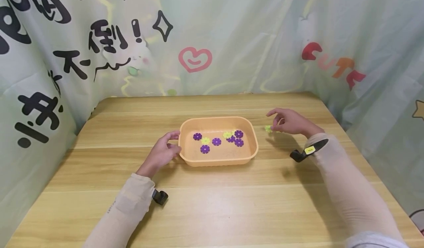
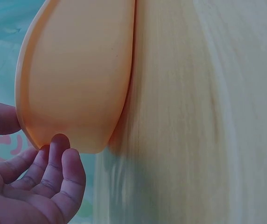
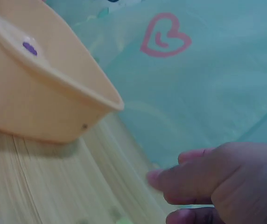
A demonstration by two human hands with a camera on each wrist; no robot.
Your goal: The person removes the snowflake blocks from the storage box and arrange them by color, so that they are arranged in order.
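Observation:
My left hand [image 1: 162,152] grips the left end of a shallow orange plastic basin [image 1: 218,163]. In the left wrist view its fingers [image 2: 72,172] lie against the basin's outer end wall. Several purple snowflake discs [image 1: 216,141] and some yellow ones [image 1: 205,140] lie scattered on the basin's floor. Right of the basin, my right hand [image 1: 291,122] hovers low over the table, index finger stretched out and thumb apart from it. A yellow-green snowflake disc [image 1: 268,128] shows beside its fingertips. The right wrist view shows nothing between the visible fingers.
The wooden table [image 1: 212,204] carries the basin near its middle. A pale printed curtain [image 1: 238,38] hangs behind the table and along both sides. Each sleeve bears a black wrist camera, one on the left [image 1: 160,197] and one on the right [image 1: 298,155].

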